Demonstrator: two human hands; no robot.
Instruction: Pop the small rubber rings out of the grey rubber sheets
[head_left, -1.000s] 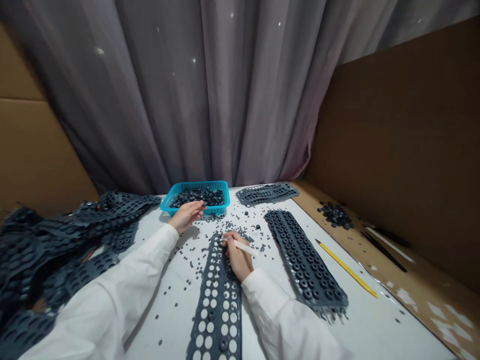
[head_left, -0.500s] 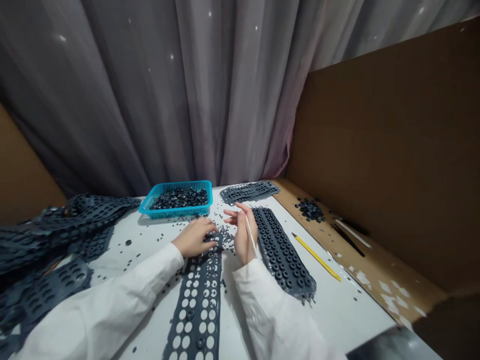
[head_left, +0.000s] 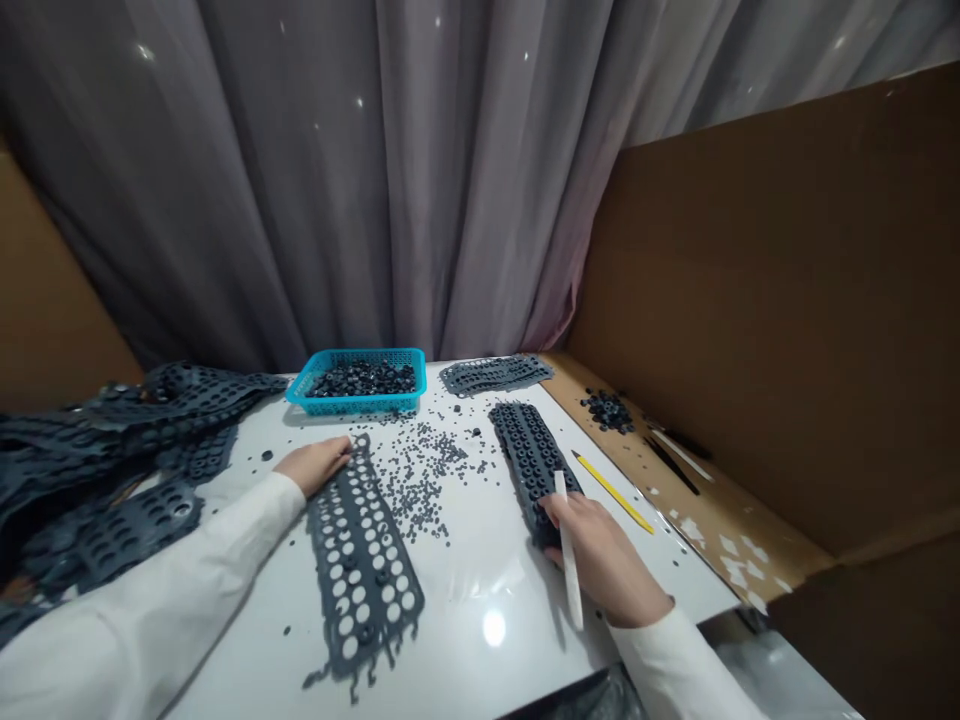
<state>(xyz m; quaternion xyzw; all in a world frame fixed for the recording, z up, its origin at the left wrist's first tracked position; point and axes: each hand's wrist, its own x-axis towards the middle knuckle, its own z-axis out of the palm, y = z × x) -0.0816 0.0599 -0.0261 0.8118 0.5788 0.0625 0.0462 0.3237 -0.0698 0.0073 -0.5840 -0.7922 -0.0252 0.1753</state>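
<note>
My left hand (head_left: 315, 463) rests its fingers on the far left edge of a dark rubber sheet with punched-out holes (head_left: 364, 555) that lies slanted on the white table (head_left: 480, 600). My right hand (head_left: 604, 555) is closed around a white stick tool (head_left: 568, 548) and grips the near end of a second dark rubber sheet still full of rings (head_left: 534, 458). Between the two sheets lies a scatter of small dark punched bits (head_left: 424, 475).
A blue basket of dark rings (head_left: 361, 378) stands at the back of the table, with another rubber sheet (head_left: 495, 373) to its right. A heap of used sheets (head_left: 112, 450) fills the left. A yellow pencil (head_left: 611, 490), loose rings (head_left: 607, 410) and sticks lie along the brown right ledge.
My left hand has dragged the punched sheet to the left and turned it. My right hand has moved right, still with the white stick, and taken hold of the full sheet's near end.
</note>
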